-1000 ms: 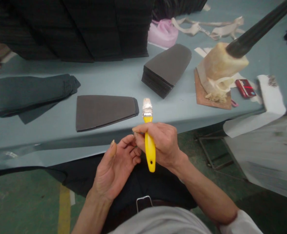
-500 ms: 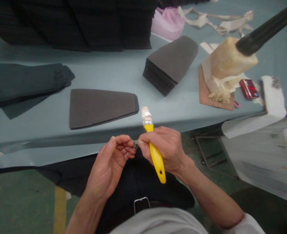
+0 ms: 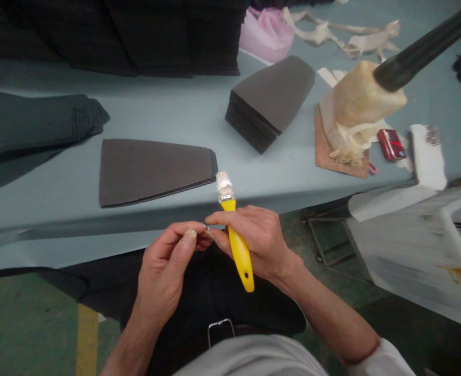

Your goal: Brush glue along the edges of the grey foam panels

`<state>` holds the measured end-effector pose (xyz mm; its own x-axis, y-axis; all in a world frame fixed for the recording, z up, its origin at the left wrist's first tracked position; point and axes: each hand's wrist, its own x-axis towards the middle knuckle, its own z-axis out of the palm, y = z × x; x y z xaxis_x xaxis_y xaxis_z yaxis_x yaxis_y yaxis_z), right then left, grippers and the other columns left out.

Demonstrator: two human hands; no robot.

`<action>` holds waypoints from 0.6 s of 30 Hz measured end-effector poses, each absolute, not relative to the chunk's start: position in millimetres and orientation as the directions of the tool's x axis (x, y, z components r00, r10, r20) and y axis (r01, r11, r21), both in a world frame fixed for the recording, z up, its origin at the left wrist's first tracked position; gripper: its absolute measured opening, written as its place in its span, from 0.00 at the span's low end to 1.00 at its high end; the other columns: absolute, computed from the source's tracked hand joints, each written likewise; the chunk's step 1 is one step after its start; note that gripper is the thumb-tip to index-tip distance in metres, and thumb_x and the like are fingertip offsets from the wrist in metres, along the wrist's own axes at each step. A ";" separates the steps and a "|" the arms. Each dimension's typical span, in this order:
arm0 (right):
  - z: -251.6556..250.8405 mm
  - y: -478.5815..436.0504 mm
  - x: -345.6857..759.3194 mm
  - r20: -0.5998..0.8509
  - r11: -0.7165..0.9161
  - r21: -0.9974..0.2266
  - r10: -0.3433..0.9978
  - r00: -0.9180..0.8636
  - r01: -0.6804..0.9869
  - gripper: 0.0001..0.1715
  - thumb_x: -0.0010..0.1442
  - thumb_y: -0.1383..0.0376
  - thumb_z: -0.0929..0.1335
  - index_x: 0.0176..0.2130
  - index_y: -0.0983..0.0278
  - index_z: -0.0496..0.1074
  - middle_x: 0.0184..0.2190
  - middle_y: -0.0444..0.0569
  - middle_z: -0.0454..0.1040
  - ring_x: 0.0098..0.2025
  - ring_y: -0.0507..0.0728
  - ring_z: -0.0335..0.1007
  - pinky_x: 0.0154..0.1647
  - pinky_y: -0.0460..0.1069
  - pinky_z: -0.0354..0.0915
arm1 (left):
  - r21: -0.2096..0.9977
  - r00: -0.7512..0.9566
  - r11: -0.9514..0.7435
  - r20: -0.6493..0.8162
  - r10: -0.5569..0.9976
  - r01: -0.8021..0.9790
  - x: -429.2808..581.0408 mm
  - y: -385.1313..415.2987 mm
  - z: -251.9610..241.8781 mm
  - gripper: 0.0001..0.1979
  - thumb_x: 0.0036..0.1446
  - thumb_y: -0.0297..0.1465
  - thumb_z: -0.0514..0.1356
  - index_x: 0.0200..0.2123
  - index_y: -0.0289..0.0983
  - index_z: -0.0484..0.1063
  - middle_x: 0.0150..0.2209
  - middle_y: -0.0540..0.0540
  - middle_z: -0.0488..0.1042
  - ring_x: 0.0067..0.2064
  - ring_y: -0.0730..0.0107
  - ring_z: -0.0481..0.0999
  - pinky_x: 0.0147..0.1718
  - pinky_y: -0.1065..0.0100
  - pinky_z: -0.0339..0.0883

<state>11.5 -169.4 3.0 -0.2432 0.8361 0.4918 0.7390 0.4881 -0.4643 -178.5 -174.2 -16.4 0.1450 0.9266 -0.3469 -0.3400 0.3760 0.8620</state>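
1. Since 0.5 s ago, L hand has rolled over & curled in, thumb swung across; palm showed more before. Bristle end of the brush now appears closer to the low stack's narrow end.

2. Head view, hands: L fingers bent, index tip meeting fingertips of R hand; can't tell if anything tiny is pinched btwn them. R hand wraps the brush handle, slanted, bristles pointing away from body.

3. Edges/room: 2 hands & brush are at the table's front edge, hands over the lap. Bare tabletop btwn low stack & tall stack, more behind, up to dark piles. Yellowish container on brown board takes up R side.

4. Materials: tbl cover smooth, blue-grey. The 2 stacks: matte dk grey sheets, tapered; tall stack shows many layered edges. Dk folded cloth far L, soft, creased. Container crusty at its lower end.

5. Brush: glossy yellow handle, hole nr butt, silvery ferrule, short bristles caked whitish.
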 end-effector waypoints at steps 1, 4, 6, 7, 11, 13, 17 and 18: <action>2.3 -170.0 11.1 0.477 0.479 -0.477 0.845 -0.240 0.737 0.14 0.76 0.59 0.67 0.44 0.61 0.82 0.32 0.45 0.87 0.29 0.51 0.80 0.35 0.47 0.67 | 0.858 0.151 0.378 -0.346 0.926 -0.349 -179.6 -175.2 -17.9 0.11 0.60 0.38 0.74 0.42 0.38 0.84 0.40 0.44 0.84 0.40 0.63 0.81 0.45 0.66 0.77; 1.5 -171.5 10.9 0.449 0.468 -0.505 0.860 -0.243 0.725 0.15 0.77 0.59 0.67 0.45 0.61 0.82 0.33 0.45 0.87 0.30 0.51 0.81 0.36 0.47 0.68 | 0.864 0.174 0.373 -0.332 0.927 -0.338 -181.8 -176.6 -21.0 0.09 0.61 0.37 0.73 0.43 0.40 0.84 0.42 0.45 0.84 0.42 0.62 0.81 0.46 0.65 0.77; 2.5 -171.8 11.6 0.435 0.473 -0.526 0.864 -0.254 0.707 0.14 0.77 0.60 0.67 0.46 0.62 0.81 0.33 0.46 0.87 0.30 0.51 0.82 0.36 0.47 0.69 | 0.870 0.172 0.374 -0.335 0.926 -0.321 -182.7 -176.5 -22.4 0.09 0.60 0.38 0.73 0.42 0.41 0.84 0.42 0.46 0.84 0.44 0.61 0.81 0.47 0.64 0.78; 3.3 -171.9 12.2 0.429 0.478 -0.538 0.864 -0.263 0.694 0.14 0.77 0.60 0.67 0.46 0.63 0.81 0.33 0.46 0.87 0.31 0.51 0.82 0.37 0.47 0.69 | 0.876 0.162 0.370 -0.335 0.928 -0.308 -183.1 -176.2 -23.1 0.10 0.59 0.39 0.74 0.41 0.41 0.84 0.42 0.46 0.84 0.44 0.60 0.81 0.47 0.64 0.78; 5.7 -171.5 15.0 0.410 0.503 -0.556 0.859 -0.308 0.662 0.14 0.77 0.62 0.66 0.45 0.64 0.80 0.34 0.45 0.87 0.31 0.51 0.82 0.36 0.47 0.69 | 0.953 0.147 0.259 -0.237 0.960 -0.157 -184.3 -174.1 -24.2 0.11 0.62 0.42 0.72 0.38 0.40 0.84 0.42 0.45 0.83 0.43 0.63 0.80 0.45 0.66 0.77; 6.1 -171.4 16.5 0.396 0.504 -0.534 0.858 -0.326 0.679 0.16 0.78 0.60 0.65 0.44 0.63 0.80 0.33 0.45 0.87 0.30 0.51 0.81 0.36 0.47 0.68 | 0.984 0.164 0.165 -0.153 0.975 -0.064 -184.1 -172.4 -22.5 0.11 0.66 0.42 0.69 0.38 0.40 0.83 0.41 0.47 0.83 0.41 0.67 0.80 0.44 0.69 0.76; 7.8 -170.0 19.7 0.376 0.513 -0.464 0.852 -0.363 0.722 0.17 0.79 0.59 0.64 0.45 0.62 0.80 0.31 0.44 0.86 0.30 0.51 0.81 0.35 0.48 0.65 | 0.997 0.187 0.016 -0.029 0.982 0.070 -182.6 -167.6 -13.9 0.09 0.69 0.38 0.65 0.37 0.43 0.83 0.38 0.51 0.83 0.38 0.74 0.80 0.42 0.75 0.75; 8.6 -169.3 20.5 0.377 0.522 -0.447 0.847 -0.376 0.727 0.17 0.79 0.59 0.64 0.45 0.61 0.81 0.31 0.44 0.86 0.30 0.51 0.81 0.35 0.48 0.65 | 0.995 0.193 -0.011 -0.008 0.981 0.097 -182.4 -166.5 -11.6 0.08 0.69 0.37 0.65 0.37 0.43 0.83 0.37 0.52 0.83 0.38 0.75 0.80 0.41 0.76 0.74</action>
